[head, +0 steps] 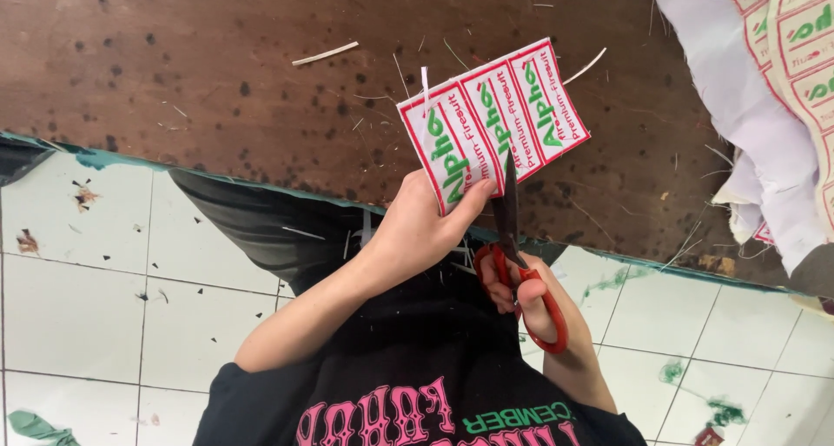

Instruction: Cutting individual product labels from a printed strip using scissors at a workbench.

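Left hand [417, 229] pinches the label strip [493, 120] over the bench [217, 72]; right hand [521, 294] is closed in red scissors [517, 255], blades in the strip. I'd keep it taut and follow the red border.

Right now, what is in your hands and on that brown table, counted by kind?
label strip of three red-bordered labels, in the left hand: 1
red-handled scissors, in the right hand: 1
heap of white cloth at the table's right edge: 1
sheet of uncut labels on that heap: 1
Total: 4
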